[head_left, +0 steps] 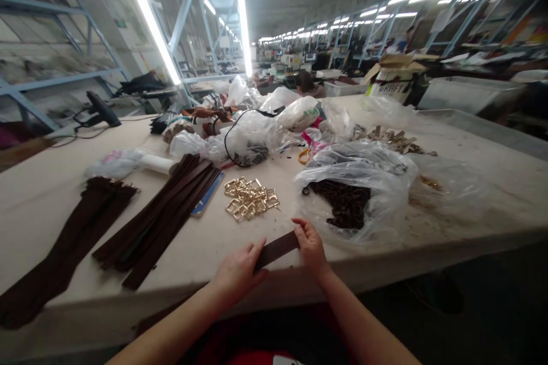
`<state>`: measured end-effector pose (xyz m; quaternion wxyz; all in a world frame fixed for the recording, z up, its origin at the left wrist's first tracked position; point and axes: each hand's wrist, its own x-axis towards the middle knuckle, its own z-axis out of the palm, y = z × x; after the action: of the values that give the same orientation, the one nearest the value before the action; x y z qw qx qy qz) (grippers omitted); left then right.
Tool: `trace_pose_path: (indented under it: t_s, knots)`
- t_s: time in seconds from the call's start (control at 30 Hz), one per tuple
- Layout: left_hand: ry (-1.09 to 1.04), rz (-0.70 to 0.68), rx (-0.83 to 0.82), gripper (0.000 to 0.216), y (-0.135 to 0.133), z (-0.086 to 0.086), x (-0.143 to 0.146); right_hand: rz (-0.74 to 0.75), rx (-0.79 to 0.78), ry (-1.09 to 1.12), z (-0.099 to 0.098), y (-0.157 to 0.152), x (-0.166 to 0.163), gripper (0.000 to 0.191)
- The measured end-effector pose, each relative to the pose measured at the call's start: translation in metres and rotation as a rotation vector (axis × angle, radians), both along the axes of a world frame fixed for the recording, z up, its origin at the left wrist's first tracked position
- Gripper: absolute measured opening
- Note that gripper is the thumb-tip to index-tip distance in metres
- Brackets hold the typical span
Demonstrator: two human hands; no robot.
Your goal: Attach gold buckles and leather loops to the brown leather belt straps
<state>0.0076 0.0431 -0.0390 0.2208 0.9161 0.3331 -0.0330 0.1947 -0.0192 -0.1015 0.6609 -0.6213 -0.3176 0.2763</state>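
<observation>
Two hands share one flat dark brown leather strap (pixel 277 249) at the near table (pixel 471 205) edge. The left hand (pixel 237 274) grip is closed over its 8 o'clock end, and the right hand (pixel 311 248) pinches the 2 o'clock end (long axis 8–2). The gold metal buckles (pixel 250 198) lie apart at 11 o'clock.

Matt brown leather strap (pixel 277 248), shiny gold metal buckles (pixel 250 198), glossy clear plastic bag (pixel 363 182)
</observation>
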Motion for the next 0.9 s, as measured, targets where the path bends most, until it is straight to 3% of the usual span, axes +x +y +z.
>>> trace_pose_path:
  t_s: [0.2,0.37,0.57,0.73,0.9]
  knots:
    - [-0.244,0.219,-0.976,0.032,-0.017,0.021,-0.025,0.039,-0.014,0.082,-0.005,0.003,0.001,0.033]
    - [-0.335,0.446,-1.395,0.034,-0.029,0.014,-0.022,-0.002,-0.038,0.006,-0.004,0.002,0.001,0.029]
    - [-0.381,0.547,-1.602,0.046,-0.028,0.016,-0.003,-0.001,-0.061,-0.062,-0.004,0.004,-0.004,0.028]
    - [-0.443,0.504,-1.578,0.043,-0.026,0.018,-0.005,0.017,-0.057,-0.118,0.000,-0.004,-0.005,0.033]
    - [-0.515,0.521,-1.502,0.039,-0.019,0.012,-0.023,-0.127,-0.197,-0.690,0.013,-0.029,0.044,0.025]
